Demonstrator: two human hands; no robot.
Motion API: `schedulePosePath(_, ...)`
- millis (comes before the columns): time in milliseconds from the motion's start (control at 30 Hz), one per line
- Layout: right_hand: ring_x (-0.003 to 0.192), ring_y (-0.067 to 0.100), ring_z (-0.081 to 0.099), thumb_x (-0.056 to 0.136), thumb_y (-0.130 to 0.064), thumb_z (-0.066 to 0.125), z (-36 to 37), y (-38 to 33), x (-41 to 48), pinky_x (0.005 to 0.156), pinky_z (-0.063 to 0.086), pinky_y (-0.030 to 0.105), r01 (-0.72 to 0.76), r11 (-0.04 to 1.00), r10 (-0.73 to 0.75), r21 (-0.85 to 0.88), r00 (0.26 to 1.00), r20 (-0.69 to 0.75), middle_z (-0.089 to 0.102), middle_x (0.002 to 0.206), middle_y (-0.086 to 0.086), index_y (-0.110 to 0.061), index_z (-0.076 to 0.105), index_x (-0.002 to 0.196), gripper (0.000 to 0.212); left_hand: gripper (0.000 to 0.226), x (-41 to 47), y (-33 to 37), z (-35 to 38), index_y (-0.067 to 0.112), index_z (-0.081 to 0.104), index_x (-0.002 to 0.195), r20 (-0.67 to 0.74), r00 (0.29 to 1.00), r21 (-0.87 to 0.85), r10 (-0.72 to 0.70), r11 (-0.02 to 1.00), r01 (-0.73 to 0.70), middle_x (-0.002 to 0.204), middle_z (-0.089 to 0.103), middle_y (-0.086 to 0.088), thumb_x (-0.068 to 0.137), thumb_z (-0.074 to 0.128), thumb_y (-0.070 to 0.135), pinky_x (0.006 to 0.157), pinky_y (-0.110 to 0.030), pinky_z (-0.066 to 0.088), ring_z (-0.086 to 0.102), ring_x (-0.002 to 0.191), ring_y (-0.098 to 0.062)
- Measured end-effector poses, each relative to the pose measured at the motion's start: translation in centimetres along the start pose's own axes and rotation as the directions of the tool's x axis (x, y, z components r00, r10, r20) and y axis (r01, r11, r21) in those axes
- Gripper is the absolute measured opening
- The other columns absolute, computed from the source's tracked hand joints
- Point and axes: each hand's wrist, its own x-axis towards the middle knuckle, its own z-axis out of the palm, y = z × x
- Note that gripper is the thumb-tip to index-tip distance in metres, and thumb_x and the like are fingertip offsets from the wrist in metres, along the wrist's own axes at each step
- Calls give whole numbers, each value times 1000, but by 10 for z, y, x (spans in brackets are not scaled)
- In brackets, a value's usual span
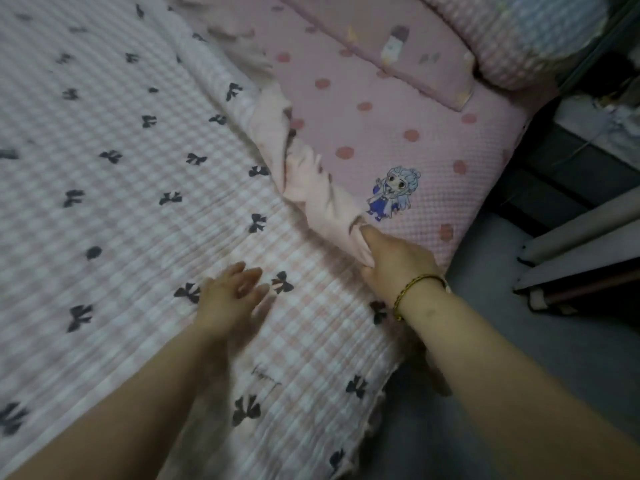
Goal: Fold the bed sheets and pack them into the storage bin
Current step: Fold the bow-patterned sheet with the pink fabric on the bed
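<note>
The pink-and-white checked crinkle bed sheet with black bow prints lies spread across the bed, its near corner hanging over the bed's edge. The left hand is open, fingers straight and slightly spread, palm down on or just above the sheet beside a bow; it is blurred, so contact cannot be told. The right hand, with a thin gold bracelet at the wrist, has its fingers curled round the sheet's pale pink ruffled border, pinching the near end of it. Just beside the border lies the pink dotted quilted mattress cover with a cartoon figure.
</note>
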Motion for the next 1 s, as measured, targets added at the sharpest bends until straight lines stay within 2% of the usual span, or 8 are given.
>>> schedulePosePath(67,105,28,55,95,-18,40,7,-36,-25,70,32,29,77,997,-76,-3,996,44,51,126,8,-23,29,139,45,41,-30,3,-27,12,49,132,47,985,-422,-168,890,172,141,44,-6,96,44,32,101,-32,34,47,122,-23)
schedulePosePath(200,107,32,54,94,-6,39,22,-114,-80,61,31,30,218,974,-225,58,960,166,46,127,13,-21,26,143,52,55,-76,3,-83,13,39,136,110,962,-644,-250,719,260,132,50,-8,91,48,44,84,-37,45,56,105,-26)
schedulePosePath(300,111,34,52,95,-2,34,30,-167,-124,76,39,38,296,951,-308,88,922,233,44,129,16,-14,26,142,49,72,-100,2,-114,6,31,140,-7,929,-645,-370,712,279,135,46,-14,85,61,40,89,-41,47,50,116,-33)
schedulePosePath(400,111,35,52,94,-1,35,39,-199,-160,75,41,37,348,934,-356,77,895,268,43,129,17,-13,24,143,52,55,-127,-23,-131,-7,43,127,-127,861,-638,-493,705,309,124,52,-20,83,66,17,85,-36,45,53,109,-33)
schedulePosePath(500,107,34,55,93,-2,39,50,-213,-189,57,30,29,420,907,-407,9,874,264,45,125,16,-17,26,142,53,45,-161,-63,-133,-10,47,122,-29,841,-690,-541,619,375,121,54,-24,84,64,6,82,-38,45,53,97,-30)
schedulePosePath(733,111,32,52,95,-5,33,76,-246,-282,81,40,37,513,855,-479,-80,840,256,43,129,12,-23,14,147,57,42,-281,-133,-136,-6,50,123,20,844,-792,-536,507,340,106,62,-19,85,64,8,53,-29,52,56,69,-20)
schedulePosePath(833,109,31,53,96,-7,32,92,-273,-329,74,35,35,542,837,-507,-82,822,258,44,128,12,-19,20,144,51,41,-327,-158,-146,-6,52,120,59,842,-781,-536,501,374,83,61,-9,86,64,11,56,-29,49,56,69,-19)
schedulePosePath(1000,109,33,52,100,-33,29,119,-307,-379,71,31,35,560,826,-529,-62,809,256,43,129,12,-17,21,144,48,34,-391,-204,-152,-5,56,111,117,822,-746,-557,497,443,93,62,-16,87,63,17,48,-28,51,57,66,-19)
